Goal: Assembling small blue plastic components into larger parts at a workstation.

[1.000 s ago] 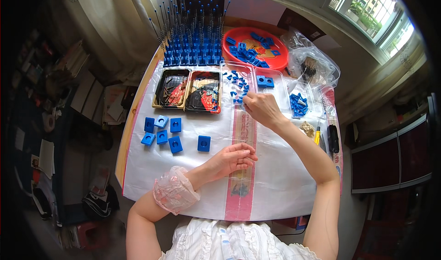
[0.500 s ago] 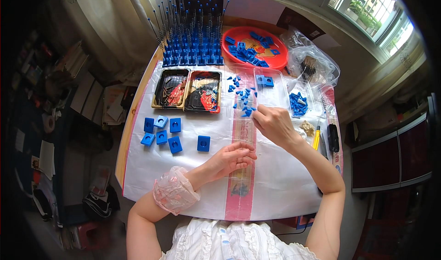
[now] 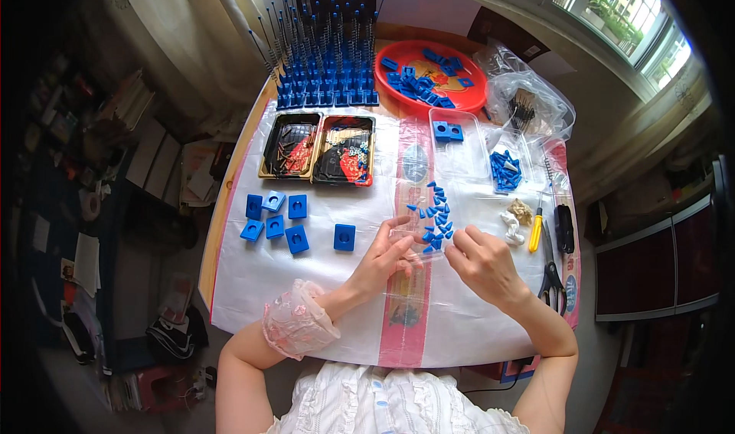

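A clear shallow plastic tray (image 3: 417, 256) with several small blue cone-shaped pieces (image 3: 438, 218) lies in front of me. My right hand (image 3: 486, 264) is closed, its fingertips pinching the tray's near right side. My left hand (image 3: 384, 259) is at the near left corner, its fingers apart and touching or nearly touching the tray; the exact contact is hard to make out. A single blue square block with a round recess (image 3: 344, 237) lies left of my left hand. Farther left is a group of similar blue blocks (image 3: 275, 227).
Behind are a black two-part tray (image 3: 318, 150), blue stands with upright springs (image 3: 329, 74), and a red plate of blue parts (image 3: 475, 97). On the right are a clear box (image 3: 459, 162), blue pieces (image 3: 505, 172), a plastic bag (image 3: 536, 89), a yellow-handled screwdriver (image 3: 536, 233) and scissors (image 3: 550, 281).
My right hand has drawn the clear tray of blue pieces toward me, away from the clear box. My left hand has moved slightly forward to the tray's corner, its fingers spreading.
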Demonstrator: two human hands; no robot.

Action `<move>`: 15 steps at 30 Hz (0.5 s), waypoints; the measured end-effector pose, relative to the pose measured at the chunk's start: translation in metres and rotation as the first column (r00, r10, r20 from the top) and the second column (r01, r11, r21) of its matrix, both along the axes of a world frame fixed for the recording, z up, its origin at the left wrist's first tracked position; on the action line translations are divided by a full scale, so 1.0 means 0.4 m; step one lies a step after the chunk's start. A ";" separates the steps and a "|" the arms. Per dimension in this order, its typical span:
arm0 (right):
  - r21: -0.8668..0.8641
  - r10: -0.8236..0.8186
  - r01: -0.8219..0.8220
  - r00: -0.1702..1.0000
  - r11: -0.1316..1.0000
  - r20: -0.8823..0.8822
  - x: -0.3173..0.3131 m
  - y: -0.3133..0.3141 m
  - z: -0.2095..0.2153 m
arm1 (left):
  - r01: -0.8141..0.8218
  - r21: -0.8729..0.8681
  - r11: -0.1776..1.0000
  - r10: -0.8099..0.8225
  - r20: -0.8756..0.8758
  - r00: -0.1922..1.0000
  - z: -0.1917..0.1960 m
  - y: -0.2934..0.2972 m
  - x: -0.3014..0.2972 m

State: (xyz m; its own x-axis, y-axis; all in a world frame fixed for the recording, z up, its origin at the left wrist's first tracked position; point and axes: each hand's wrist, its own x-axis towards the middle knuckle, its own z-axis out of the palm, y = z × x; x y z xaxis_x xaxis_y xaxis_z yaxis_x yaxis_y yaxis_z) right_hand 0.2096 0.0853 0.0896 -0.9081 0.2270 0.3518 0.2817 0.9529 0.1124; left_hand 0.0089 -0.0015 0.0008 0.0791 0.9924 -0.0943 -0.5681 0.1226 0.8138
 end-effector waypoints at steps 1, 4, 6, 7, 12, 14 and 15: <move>-0.012 -0.004 0.004 1.000 1.000 0.019 -0.003 0.002 0.003 | -0.013 -0.002 1.000 0.013 -0.016 1.000 -0.002 0.001 0.002; -0.193 0.021 -0.018 1.000 0.981 0.012 -0.013 0.011 0.049 | -0.054 0.008 0.999 0.054 -0.070 0.996 -0.005 0.004 0.008; -0.357 0.003 -0.015 0.999 0.934 -0.035 -0.023 0.022 0.073 | -0.085 0.039 0.996 0.089 -0.113 0.990 -0.006 0.003 0.009; -0.434 -0.032 0.002 0.998 0.901 -0.061 -0.023 0.029 0.080 | -0.095 0.023 0.995 0.097 -0.105 0.990 -0.003 0.004 0.010; -0.546 -0.202 0.170 0.979 0.820 0.000 -0.049 0.050 0.108 | -0.137 -0.037 0.990 0.135 -0.057 0.989 0.014 0.000 0.008; -0.556 -0.197 0.179 0.980 0.812 0.028 -0.056 0.056 0.099 | -0.119 -0.043 0.992 0.117 -0.047 0.992 0.012 0.006 0.010; -0.546 -0.196 0.188 0.980 0.816 0.046 -0.057 0.056 0.092 | -0.111 -0.045 0.993 0.109 -0.041 0.993 0.012 0.009 0.011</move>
